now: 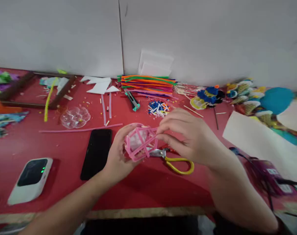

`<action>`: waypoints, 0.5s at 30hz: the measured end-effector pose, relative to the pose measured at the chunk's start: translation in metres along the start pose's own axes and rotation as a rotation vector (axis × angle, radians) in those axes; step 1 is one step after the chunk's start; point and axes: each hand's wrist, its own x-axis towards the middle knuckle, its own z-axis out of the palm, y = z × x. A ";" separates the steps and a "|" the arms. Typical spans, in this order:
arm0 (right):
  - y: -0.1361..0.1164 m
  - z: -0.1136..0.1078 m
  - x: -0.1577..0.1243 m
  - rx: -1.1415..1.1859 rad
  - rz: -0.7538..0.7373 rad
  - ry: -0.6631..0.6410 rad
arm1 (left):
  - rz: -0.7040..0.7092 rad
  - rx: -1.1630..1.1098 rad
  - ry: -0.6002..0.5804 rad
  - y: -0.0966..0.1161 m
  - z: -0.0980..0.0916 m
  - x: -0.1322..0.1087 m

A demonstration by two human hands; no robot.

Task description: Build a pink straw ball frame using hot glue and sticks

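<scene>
My left hand [119, 153] is curled around a small pink frame built of straws [140, 143], held just above the red table [148, 186]. My right hand [185, 137] comes in from the right, its fingers pinched on the frame's upper right edge. Yellow-handled scissors [175, 161] lie on the table directly under both hands. A black phone [96, 153] lies flat just left of my left hand.
A white device with a green light [32, 179] sits front left. A clear flower-shaped tray [75, 117], long pink straws [81, 129], a bundle of coloured straws [147, 84], cut straw bits [158, 108], a utility knife [133, 100], white paper [258, 140] and colourful craft pieces [246, 93] lie around.
</scene>
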 end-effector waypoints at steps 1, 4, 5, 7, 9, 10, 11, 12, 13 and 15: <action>0.000 0.000 0.000 -0.003 0.005 0.001 | 0.002 0.013 -0.003 0.000 0.000 0.000; 0.000 0.001 0.001 -0.005 0.019 0.001 | 0.004 0.045 -0.006 0.000 0.000 0.000; 0.000 0.001 0.001 -0.003 0.024 -0.002 | 0.004 0.051 -0.006 0.000 0.000 0.000; 0.000 0.001 0.001 0.001 0.035 -0.005 | 0.003 0.067 -0.003 0.001 -0.001 0.000; -0.001 0.001 0.001 -0.002 0.046 -0.005 | -0.004 0.089 0.000 0.002 -0.001 0.000; -0.001 0.001 0.001 -0.007 0.049 -0.004 | -0.009 0.097 0.000 0.002 -0.001 0.000; -0.001 0.001 0.001 -0.012 0.051 -0.005 | -0.012 0.101 -0.004 0.002 -0.001 0.000; 0.000 0.001 0.001 -0.018 0.053 -0.009 | -0.016 0.100 -0.010 0.002 -0.001 0.000; 0.000 0.002 0.001 -0.023 0.054 -0.013 | -0.020 0.095 -0.013 0.002 -0.002 0.000; 0.001 0.003 0.001 -0.034 0.055 -0.020 | -0.023 0.086 -0.018 0.002 -0.002 -0.001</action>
